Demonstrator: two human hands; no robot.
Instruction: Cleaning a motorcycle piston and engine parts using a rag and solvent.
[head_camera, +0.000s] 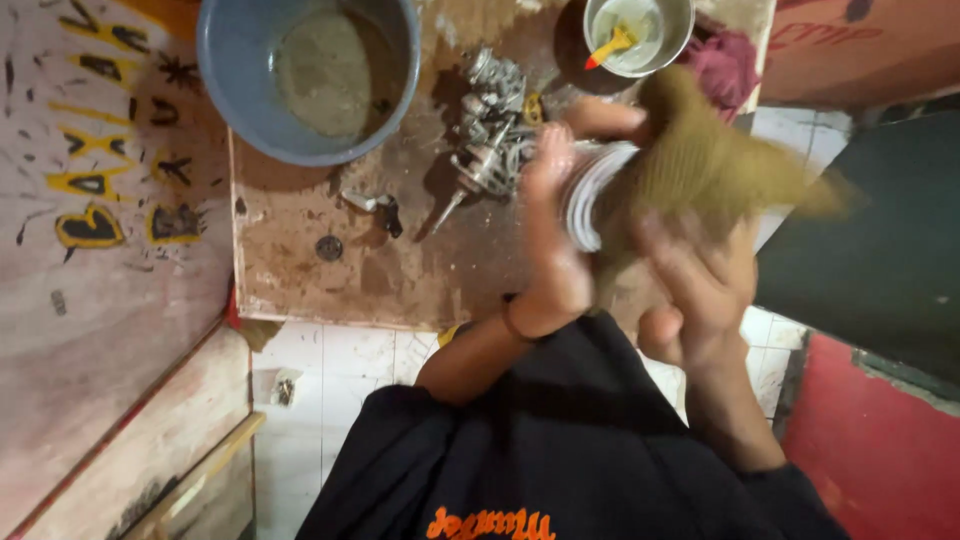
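Gripping a ribbed white jar (588, 195), both hands, left (550, 235) and right (695, 290), press an olive cloth (710, 160) beside a yellow-lettered board (90, 180).

Below me I see a stained, brown-smeared board (300, 270) serving as the work surface, its near edge ending over a white tiled floor (330, 390). On the board's far left stands a blue basin (240, 90) holding murky liquid. Just right of it lies a heap of grey metal parts (492, 130). Nearer the middle I make out a small dark fitting (378, 207) and a round washer (329, 247). At the far edge sits a metal bowl (680, 25) with a yellow-handled brush (612, 45) inside.
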